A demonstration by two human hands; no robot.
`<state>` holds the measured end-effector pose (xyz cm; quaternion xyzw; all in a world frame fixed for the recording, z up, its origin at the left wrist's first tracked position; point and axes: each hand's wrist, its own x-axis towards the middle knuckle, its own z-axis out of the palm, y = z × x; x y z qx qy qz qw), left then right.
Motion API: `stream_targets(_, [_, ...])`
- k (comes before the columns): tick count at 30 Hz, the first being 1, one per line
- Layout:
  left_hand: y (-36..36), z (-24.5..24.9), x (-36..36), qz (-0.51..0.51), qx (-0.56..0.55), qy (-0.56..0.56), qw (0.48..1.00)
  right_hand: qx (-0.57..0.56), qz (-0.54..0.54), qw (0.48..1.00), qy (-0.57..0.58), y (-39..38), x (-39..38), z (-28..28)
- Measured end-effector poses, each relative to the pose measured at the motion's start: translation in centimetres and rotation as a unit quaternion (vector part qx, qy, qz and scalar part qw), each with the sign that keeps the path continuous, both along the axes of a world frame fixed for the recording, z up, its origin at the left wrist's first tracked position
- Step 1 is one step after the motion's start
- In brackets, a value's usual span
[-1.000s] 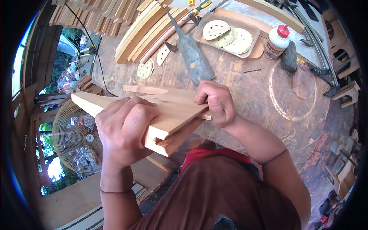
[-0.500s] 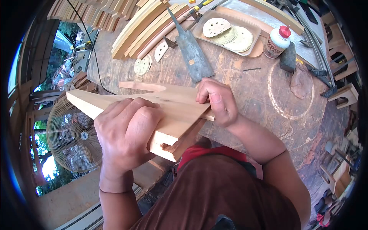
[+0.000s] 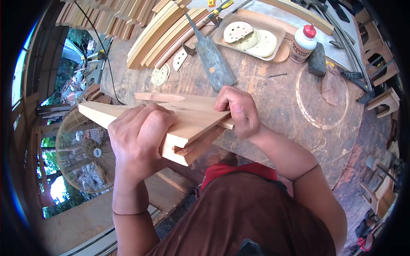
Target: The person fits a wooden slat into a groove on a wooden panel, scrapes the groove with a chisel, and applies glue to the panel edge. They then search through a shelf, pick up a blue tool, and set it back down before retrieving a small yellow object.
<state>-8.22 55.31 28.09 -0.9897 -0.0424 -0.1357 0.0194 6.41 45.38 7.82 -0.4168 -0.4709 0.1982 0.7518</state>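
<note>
A pale wooden panel with a rounded cutout on its far side is held tilted above the near edge of the workbench. My left hand wraps over its left side, fingers curled on the top face. At the right, my right hand is closed round the panel's edge, thumb bent. The near end shows two layers of wood, with a rough, splintered gap between them. The underside is mostly hidden. Beyond my right hand lies a handsaw with a worn grey blade.
On the workbench are a tray with sanding discs, a glue bottle, a dark block, a nail and curved wooden strips. A fan stands left. A black cord hangs down.
The panel's near end has risen slightly, with both hands keeping their grip. The whole view has shifted a little.
</note>
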Motion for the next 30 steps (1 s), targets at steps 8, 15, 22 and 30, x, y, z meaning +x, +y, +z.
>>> stream_targets(8, [-0.1, 0.1, 0.1, -0.008, 0.001, 0.0, 1.0, 0.084, -0.078, 0.991, -0.068, -2.5, 0.8, -1.6])
stream_targets(15, [-0.4, -0.1, -0.4, -0.007, 0.001, 0.001, 1.0, -0.009, -0.104, 0.989, -0.109, -5.2, -0.6, -5.6])
stream_targets(22, [-0.6, -0.5, -0.7, -0.001, 0.017, -0.015, 1.0, -0.038, -0.172, 0.982, -0.068, -7.5, 1.2, -7.0])
stream_targets(30, [-0.7, -0.6, -0.6, -0.003, 0.014, -0.019, 1.0, -0.094, -0.095, 0.982, -0.131, -7.9, 2.7, -6.5])
